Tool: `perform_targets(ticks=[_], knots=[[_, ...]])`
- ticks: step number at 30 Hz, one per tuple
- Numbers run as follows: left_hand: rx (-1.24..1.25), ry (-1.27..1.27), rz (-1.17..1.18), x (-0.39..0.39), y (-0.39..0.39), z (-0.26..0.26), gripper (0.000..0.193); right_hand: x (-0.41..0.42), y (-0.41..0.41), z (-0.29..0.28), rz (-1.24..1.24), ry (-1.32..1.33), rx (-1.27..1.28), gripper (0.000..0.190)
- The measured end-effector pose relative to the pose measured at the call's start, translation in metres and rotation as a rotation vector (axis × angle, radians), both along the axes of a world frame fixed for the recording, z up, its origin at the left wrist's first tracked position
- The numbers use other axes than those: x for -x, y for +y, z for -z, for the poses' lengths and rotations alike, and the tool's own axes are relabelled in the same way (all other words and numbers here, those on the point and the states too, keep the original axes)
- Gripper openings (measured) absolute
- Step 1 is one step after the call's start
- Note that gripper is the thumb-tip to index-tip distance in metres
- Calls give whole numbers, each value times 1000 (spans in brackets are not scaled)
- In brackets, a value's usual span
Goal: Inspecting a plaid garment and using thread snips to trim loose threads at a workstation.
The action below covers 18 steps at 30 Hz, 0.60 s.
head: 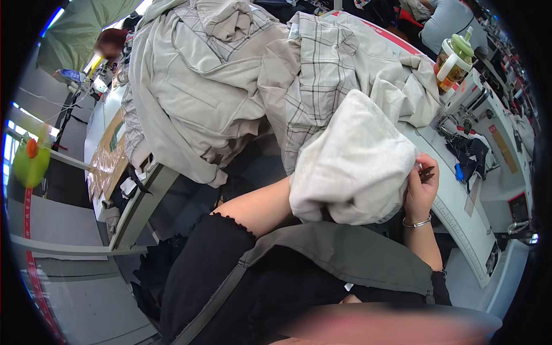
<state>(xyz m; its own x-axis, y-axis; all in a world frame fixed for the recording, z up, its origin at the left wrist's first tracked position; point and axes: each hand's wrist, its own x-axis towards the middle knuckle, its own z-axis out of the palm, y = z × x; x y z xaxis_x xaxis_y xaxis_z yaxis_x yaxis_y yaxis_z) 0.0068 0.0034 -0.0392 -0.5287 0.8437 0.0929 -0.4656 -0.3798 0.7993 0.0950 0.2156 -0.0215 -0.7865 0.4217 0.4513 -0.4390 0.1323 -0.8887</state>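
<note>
A piece of off-white cloth (353,159), bulging and folded, is raised in front of my chest. My left forearm runs in under it, and the cloth hides my left hand. My right hand (421,189) is at the cloth's right edge, thumb and forefinger against it. Dark thread snips (427,174) sit within that hand, their tips pointing right. Behind the cloth lies a heap of beige garments (194,82); a plaid fabric part (323,64) shows among them. Whether the raised cloth joins this heap I cannot tell.
To the right stands a sewing machine (468,99) on a white table (463,233) with a printed ruler edge. Dark cloth (468,155) and a blue-handled tool (459,171) lie by it. A tea bottle (453,60) stands behind. Another person (450,26) sits at back right.
</note>
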Motion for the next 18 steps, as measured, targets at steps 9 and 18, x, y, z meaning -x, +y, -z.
perform_targets(ticks=[9,18], knots=[[6,-48,126,-2,-3,42,38,-7,-30,-2,-412,-290,-495,36],[-1206,-228,931,-8,95,14,35,-6,-8,-67,-289,78,-718,29]])
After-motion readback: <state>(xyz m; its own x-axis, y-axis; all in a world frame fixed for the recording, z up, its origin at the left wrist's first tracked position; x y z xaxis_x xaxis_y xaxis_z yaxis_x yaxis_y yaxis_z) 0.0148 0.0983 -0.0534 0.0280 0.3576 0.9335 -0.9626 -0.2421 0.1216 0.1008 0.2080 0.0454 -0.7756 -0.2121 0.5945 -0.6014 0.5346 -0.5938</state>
